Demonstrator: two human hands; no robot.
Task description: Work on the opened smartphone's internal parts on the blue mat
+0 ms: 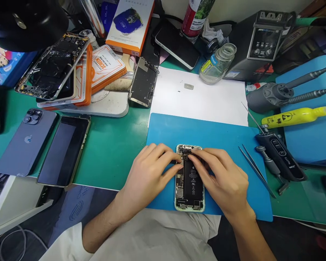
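An opened smartphone with a pale frame lies upright on the blue mat, its black battery and boards bare. My left hand reaches over the phone's upper left edge, thumb and forefinger curled towards each other. At the upper right, beside the camera area, my right hand has its thumb and forefinger brought together in a pinch. Anything between either pair of fingertips is too small or hidden to make out. A pair of tweezers rests on the mat to the right.
Behind the mat, white paper carries a small metal plate. An electric screwdriver and yellow bottle lie right. Two phones, a dark blue one and a black one, lie left. A glass jar stands behind.
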